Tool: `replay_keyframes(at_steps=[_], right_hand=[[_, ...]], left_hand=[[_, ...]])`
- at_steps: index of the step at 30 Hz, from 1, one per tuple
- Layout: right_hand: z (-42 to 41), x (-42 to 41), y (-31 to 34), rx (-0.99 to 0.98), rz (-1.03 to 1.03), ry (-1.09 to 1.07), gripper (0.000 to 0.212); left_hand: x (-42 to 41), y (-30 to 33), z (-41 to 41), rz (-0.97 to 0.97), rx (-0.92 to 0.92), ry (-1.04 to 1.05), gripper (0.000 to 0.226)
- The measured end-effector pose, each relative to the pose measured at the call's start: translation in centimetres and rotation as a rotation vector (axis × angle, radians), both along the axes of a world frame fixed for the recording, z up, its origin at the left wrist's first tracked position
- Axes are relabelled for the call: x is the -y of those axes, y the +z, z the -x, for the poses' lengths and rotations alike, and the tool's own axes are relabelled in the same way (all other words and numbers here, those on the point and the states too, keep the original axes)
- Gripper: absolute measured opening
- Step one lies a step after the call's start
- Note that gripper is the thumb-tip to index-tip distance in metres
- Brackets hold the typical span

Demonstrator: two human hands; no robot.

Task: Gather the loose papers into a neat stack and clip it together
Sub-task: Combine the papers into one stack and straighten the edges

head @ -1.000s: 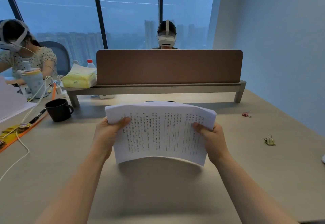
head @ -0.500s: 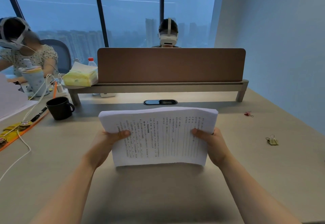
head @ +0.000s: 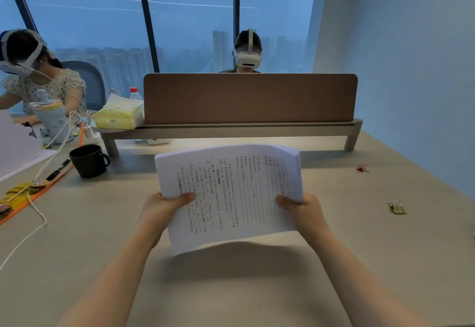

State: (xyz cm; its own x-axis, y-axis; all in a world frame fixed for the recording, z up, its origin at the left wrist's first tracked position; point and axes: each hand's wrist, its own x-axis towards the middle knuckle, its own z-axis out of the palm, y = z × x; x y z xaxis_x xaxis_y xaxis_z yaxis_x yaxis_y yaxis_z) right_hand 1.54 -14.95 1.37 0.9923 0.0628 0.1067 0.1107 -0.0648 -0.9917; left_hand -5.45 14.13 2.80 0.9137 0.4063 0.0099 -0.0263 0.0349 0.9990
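Two bare hands, left hand (head: 164, 204) at 9 o'clock and right hand (head: 303, 208) at 3, grasp the thick white printed paper stack (head: 231, 193) by its side edges, lifted clear above the beige desk (head: 231, 288); gold binder clip (head: 397, 207) lies well apart at 3 o'clock.

Dim, blue-tinted daylight from the windows (head: 190, 18) at top of frame. Reflected light streaks run across the glass. Soft shadow on the worktop (head: 385, 262) under the paper stack (head: 231, 190), lower centre. Wide-angle bending at edges; print slightly blurred, bkgd soft.
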Motion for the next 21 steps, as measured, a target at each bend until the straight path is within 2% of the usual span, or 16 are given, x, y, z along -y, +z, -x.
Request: replay_keyframes(at_steps=[5,7,9,11,13,17,21], right_hand=[[-1.3,0.7,4.8,0.105,0.246,0.065,0.014],[-1.6,0.9,7.5,0.162,0.384,0.091,0.021],[-1.5,0.9,10.5,0.236,0.524,0.122,0.022],[-1.2,0.5,13.2,0.322,0.671,0.144,0.018],[-0.5,-0.2,15.5,0.400,0.832,0.167,0.019],[1.3,-2.0,18.5,0.486,1.029,0.234,0.022],[2.2,-3.6,19.7,0.568,1.123,0.272,0.018]], left_hand=[[-1.6,3.4,0.2,-0.011,0.156,0.068,0.016],[-2.0,5.2,0.2,-0.135,0.191,0.109,0.020],[-2.0,7.3,0.1,-0.339,0.191,0.125,0.031],[-1.6,8.9,0.0,-0.515,0.147,0.047,0.041],[-0.9,10.2,-0.1,-0.591,0.097,-0.080,0.045],[1.1,11.8,-0.5,-0.499,0.186,-0.213,0.035],[2.5,11.9,-0.7,-0.383,0.220,-0.172,0.014]])
